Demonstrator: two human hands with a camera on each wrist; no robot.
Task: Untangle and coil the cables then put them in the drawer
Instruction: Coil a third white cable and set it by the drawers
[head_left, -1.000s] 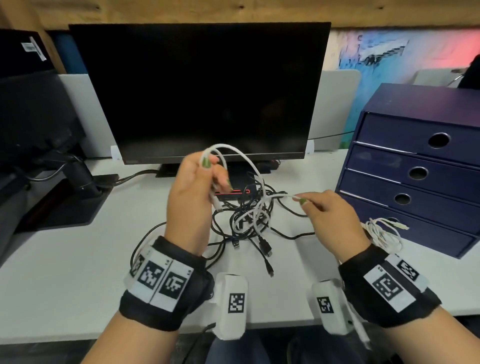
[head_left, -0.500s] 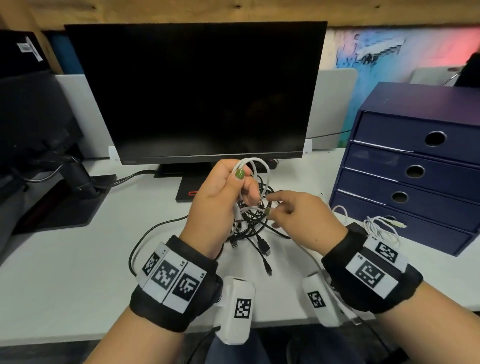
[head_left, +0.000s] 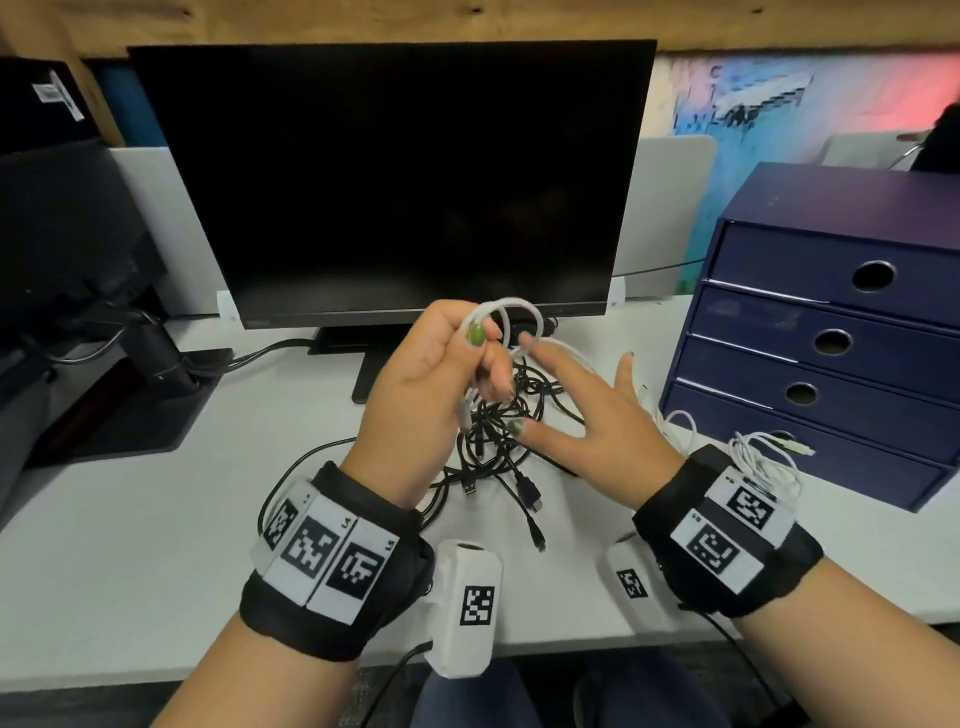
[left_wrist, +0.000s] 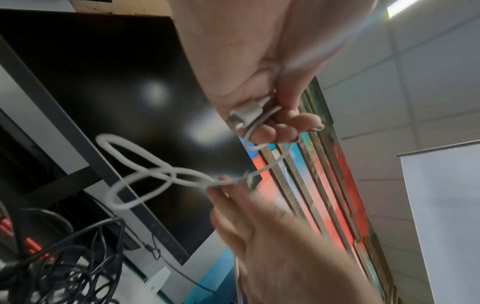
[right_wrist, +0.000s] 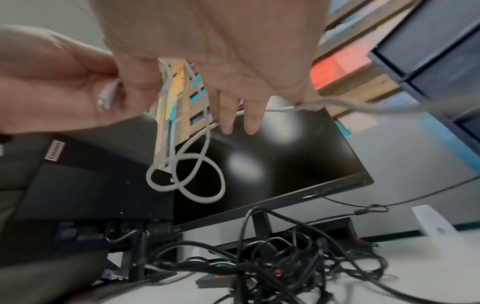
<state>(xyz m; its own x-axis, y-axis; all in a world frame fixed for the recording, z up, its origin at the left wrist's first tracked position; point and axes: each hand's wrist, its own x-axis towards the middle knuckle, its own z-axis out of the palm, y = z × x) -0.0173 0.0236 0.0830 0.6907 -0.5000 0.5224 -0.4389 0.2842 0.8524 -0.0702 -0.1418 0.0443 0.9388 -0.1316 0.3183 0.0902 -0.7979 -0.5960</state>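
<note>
My left hand (head_left: 441, 374) is raised over the desk and grips several loops of a white cable (head_left: 506, 310). Its grey plug (left_wrist: 246, 115) lies against the palm. The loops (right_wrist: 197, 168) hang free in front of the monitor. My right hand (head_left: 587, 421) is just right of it with fingers straight and spread. The white cable's tail (right_wrist: 363, 106) runs across those fingers. A tangle of black cables (head_left: 498, 436) lies on the desk under both hands. A navy drawer unit (head_left: 831, 338) stands at the right with all its drawers closed.
A second white cable (head_left: 763, 462) lies bundled in front of the bottom drawer. A dark monitor (head_left: 395, 176) stands behind the tangle, with another monitor stand (head_left: 156, 358) at the left. The white desk (head_left: 130, 519) shows bare surface at the front left.
My right hand has let go of its pinch on the white cable, spread its fingers and moved slightly right. The left hand keeps the loops, now gathered smaller.
</note>
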